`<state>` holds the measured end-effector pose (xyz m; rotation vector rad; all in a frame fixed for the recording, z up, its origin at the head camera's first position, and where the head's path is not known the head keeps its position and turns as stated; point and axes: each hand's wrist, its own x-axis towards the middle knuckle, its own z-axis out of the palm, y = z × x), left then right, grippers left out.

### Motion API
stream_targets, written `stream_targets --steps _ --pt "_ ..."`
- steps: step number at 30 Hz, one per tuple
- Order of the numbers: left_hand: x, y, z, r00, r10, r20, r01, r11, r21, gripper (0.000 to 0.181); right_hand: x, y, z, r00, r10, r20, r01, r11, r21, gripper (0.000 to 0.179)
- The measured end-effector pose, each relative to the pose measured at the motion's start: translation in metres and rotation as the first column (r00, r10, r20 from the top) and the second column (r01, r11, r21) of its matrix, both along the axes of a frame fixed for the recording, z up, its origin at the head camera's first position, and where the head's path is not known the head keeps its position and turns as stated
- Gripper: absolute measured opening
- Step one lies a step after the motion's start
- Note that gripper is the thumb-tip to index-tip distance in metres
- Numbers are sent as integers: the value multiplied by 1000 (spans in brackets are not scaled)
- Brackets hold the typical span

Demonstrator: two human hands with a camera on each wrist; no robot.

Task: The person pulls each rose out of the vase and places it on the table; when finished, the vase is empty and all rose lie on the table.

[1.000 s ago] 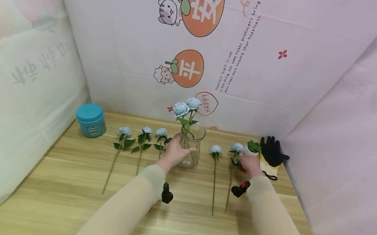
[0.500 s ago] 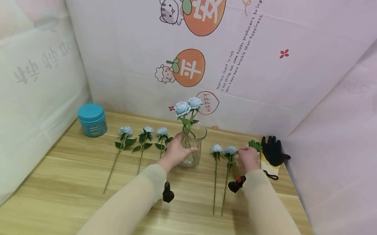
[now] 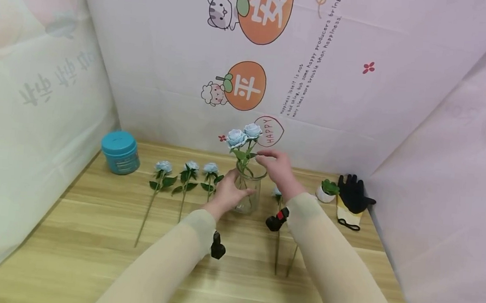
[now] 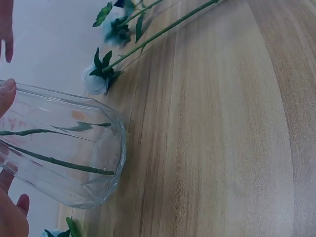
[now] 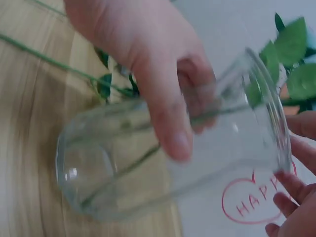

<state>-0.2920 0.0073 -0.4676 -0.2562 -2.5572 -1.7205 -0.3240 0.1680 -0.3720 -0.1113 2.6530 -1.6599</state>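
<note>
In the head view my left hand (image 3: 226,194) grips a clear glass vase (image 3: 252,200) from its left side, thumb across the front. Two pale blue artificial roses (image 3: 236,138) stand in the vase, and their stems show through the glass in both wrist views. At the vase's right rim is my right hand (image 3: 279,169), its fingers extended toward the stems and holding nothing visible. The right wrist view has the right hand's loosely bent fingers (image 5: 296,190) at the rim. A rose (image 3: 277,192) lies right of the vase, partly hidden by the right arm; another stem (image 3: 292,260) lies beside it.
Several more blue roses (image 3: 163,166) lie in a row left of the vase. A blue lidded jar (image 3: 120,152) stands at the far left. To the right are a small potted succulent (image 3: 327,190) and a black-and-yellow work glove (image 3: 352,200). A printed cloth wall (image 3: 168,69) rises behind.
My right hand has left the rightmost rose, which shifted left on the table, and moved left and up to the vase rim. The left hand has kept its grip on the vase.
</note>
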Motion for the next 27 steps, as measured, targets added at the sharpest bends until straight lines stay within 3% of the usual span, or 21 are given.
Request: stream_targets --steps 4,7,12,18,23,27 --pt "0 0 1 1000 -5 -1 5 1000 -2 80 -4 -18 4 1000 13 11 -14 999 47 42" --pt "0 0 2 1000 -8 -9 8 1000 13 80 -8 -27 3 1000 -8 -2 8 999 53 36" --pt "0 0 1 1000 -14 -2 14 1000 26 79 -10 -33 -4 998 -61 -18 61 998 -5 23" --pt "0 0 2 1000 -13 4 13 1000 25 81 -5 -31 -4 995 -93 -26 91 992 -83 19" --pt "0 0 1 1000 -7 21 7 1000 19 83 3 -26 8 995 -85 -54 76 986 -150 19" --pt "1 -1 2 1000 -23 8 23 999 41 82 10 -19 32 994 -59 -95 42 984 -176 20"
